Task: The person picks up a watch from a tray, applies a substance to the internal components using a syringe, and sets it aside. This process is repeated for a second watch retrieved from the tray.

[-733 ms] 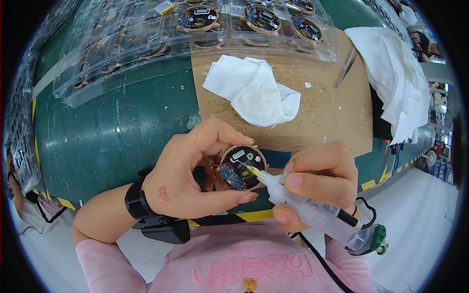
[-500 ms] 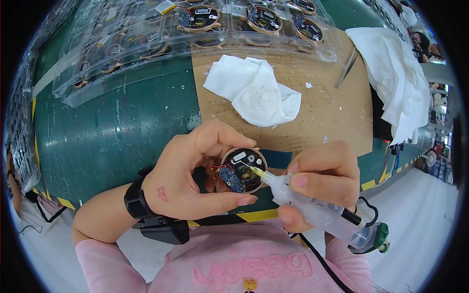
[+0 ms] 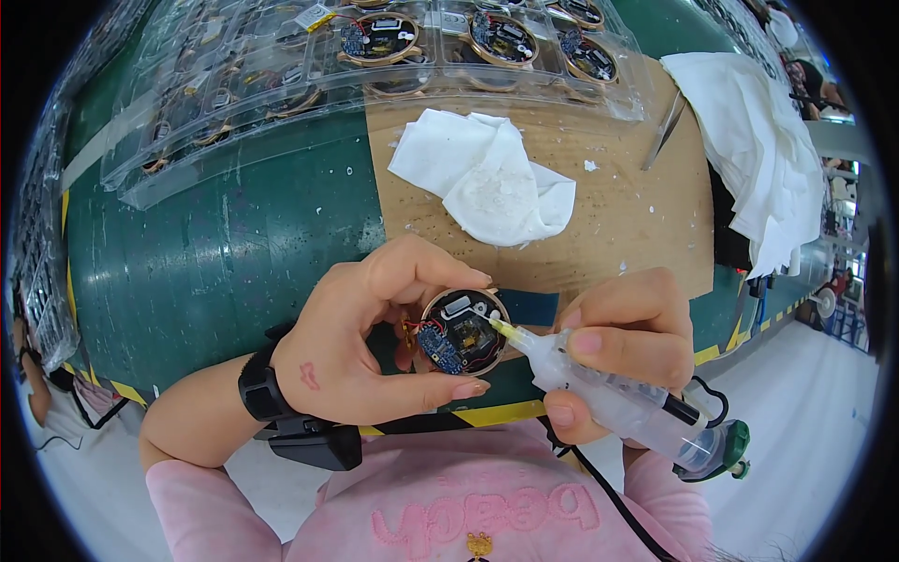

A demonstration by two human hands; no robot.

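Observation:
Between the thumb and fingers of my left hand (image 3: 365,337) is a round watch case (image 3: 464,330) with a gold rim, its inside facing up. A blue circuit board (image 3: 438,348) and thin red wires show at its left side. My right hand (image 3: 627,347) is closed around a clear glue dispensing syringe (image 3: 599,398) with a yellow needle tip (image 3: 507,330) and a green cap at the back end. The needle points into the case near its upper right rim; whether it touches the inside I cannot tell.
Clear plastic trays (image 3: 234,140) with several similar watch cases stand at the back. A crumpled white cloth (image 3: 501,183) lies on a brown cardboard sheet (image 3: 627,225), with tweezers (image 3: 663,131) near its right edge. More white cloths (image 3: 749,150) hang at the right. The table top (image 3: 215,244) is green.
The syringe has shifted slightly right, its needle moving from the middle of the watch case toward the rim. My left hand and the case have barely moved.

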